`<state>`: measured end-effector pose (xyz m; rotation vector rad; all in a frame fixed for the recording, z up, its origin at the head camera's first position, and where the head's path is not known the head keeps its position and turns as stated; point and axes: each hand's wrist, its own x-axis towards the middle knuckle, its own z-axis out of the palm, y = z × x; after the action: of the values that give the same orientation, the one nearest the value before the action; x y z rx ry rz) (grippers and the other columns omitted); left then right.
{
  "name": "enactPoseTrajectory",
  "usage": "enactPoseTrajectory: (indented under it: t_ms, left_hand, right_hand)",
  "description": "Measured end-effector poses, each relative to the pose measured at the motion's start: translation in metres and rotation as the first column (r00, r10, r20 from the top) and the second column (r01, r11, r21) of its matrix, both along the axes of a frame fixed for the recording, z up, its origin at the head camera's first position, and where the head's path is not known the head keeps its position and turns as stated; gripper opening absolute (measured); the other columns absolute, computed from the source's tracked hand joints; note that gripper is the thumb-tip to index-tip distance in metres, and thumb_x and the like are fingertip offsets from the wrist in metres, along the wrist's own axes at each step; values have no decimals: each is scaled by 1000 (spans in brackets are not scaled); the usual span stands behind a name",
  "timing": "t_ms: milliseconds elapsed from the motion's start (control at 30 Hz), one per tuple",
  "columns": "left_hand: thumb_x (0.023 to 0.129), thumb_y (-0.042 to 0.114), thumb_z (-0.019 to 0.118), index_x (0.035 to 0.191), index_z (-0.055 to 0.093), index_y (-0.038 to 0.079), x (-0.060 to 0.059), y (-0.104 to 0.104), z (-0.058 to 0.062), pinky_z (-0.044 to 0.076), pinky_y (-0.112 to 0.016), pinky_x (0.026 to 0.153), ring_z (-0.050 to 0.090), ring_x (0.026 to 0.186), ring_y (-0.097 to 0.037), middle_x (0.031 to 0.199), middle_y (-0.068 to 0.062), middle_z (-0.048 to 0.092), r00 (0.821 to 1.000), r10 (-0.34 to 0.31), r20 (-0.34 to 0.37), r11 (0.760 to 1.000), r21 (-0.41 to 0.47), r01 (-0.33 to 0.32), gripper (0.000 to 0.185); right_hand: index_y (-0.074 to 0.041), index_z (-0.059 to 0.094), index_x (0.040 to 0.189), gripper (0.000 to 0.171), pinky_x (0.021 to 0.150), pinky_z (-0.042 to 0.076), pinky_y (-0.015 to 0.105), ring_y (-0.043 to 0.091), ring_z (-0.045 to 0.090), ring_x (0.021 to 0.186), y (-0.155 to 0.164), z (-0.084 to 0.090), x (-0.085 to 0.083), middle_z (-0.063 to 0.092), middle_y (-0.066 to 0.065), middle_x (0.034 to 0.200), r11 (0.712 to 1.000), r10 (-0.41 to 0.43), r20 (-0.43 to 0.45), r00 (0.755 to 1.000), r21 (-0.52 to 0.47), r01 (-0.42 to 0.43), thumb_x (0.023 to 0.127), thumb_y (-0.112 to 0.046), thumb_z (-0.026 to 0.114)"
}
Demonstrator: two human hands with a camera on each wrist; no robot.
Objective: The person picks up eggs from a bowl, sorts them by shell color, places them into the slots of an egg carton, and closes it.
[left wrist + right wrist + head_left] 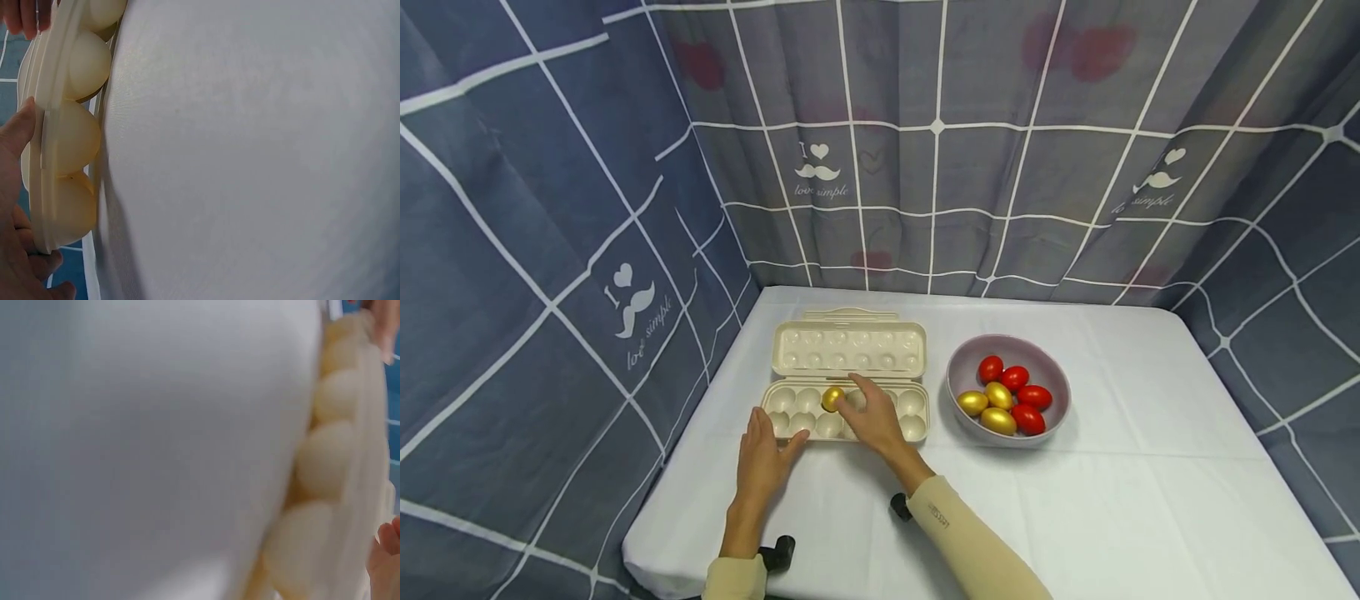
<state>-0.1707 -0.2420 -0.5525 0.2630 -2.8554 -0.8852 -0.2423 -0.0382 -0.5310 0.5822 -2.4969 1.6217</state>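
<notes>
A cream egg carton (848,382) lies with its lid (850,360) folded back, its hollows facing up. One shiny golden egg (831,399) sits in the back row, left of centre. My right hand (874,421) is over the carton, thumb beside this egg and the other fingers spread away from it. At the front left corner, my left hand (762,462) holds the carton, thumb on the front rim and fingers along the left end. The left wrist view shows that thumb (22,128) against the rim; in the right wrist view the carton's rounded underside (328,456) is blurred.
Right of the carton stands a mauve bowl (958,357) with several red eggs (1034,397) and three golden eggs (998,421). Both rest on a white-covered table (1135,500). Dark checked curtains (880,167) hang behind and at both sides.
</notes>
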Motion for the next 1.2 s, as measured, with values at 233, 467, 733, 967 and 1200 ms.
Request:
enactPoseTrajectory:
  t_ms: [233, 467, 733, 967, 1200]
  left_hand:
    - [93, 52, 63, 147, 7, -20, 2, 1, 0, 8, -56, 117, 7, 146, -46, 156, -37, 5, 1000, 4, 21, 1000, 15, -5, 106]
    - [93, 51, 62, 147, 7, -20, 2, 3, -1, 8, -56, 117, 6, 146, -47, 156, -37, 5, 1000, 2, 22, 1000, 14, -2, 105]
    - [93, 52, 62, 147, 7, -20, 1, 6, -1, 9, -56, 117, 8, 145, -47, 155, -38, 6, 1000, -4, 19, 1000, 18, 4, 106]
    - [93, 49, 64, 147, 6, -21, 1, 0, 0, 9, -57, 117, 8, 145, -48, 155, -39, 7, 1000, 4, 29, 1000, 14, -4, 106]
    - [93, 49, 64, 147, 5, -21, -2, -2, -3, 8, -56, 117, 7, 146, -47, 155, -38, 6, 1000, -10, 26, 1000, 14, 9, 106]
  right_hand:
    - [8, 54, 134, 47, 109, 38, 43, 36, 49, 130, 41, 16, 2, 54, 27, 136, 963, 64, 16, 998, -264, -57, 92, -9, 69]
    - [20, 52, 128, 45, 108, 37, 51, 47, 47, 128, 88, 56, 6, 52, 36, 132, 955, 137, -36, 990, -262, -142, 89, 5, 68]
    - [8, 59, 130, 44, 108, 38, 45, 38, 53, 126, 156, 46, -7, 59, 23, 131, 985, 17, -10, 1000, -174, -19, 89, -4, 72]
    - [1, 65, 125, 42, 96, 47, 54, 39, 61, 111, 198, 35, 0, 66, 18, 120, 998, -45, -88, 995, 45, 50, 86, -11, 76]
    - [-2, 65, 122, 39, 82, 51, 52, 39, 60, 97, 216, 35, 2, 68, 14, 113, 988, -73, -105, 992, 126, 86, 85, -11, 77]
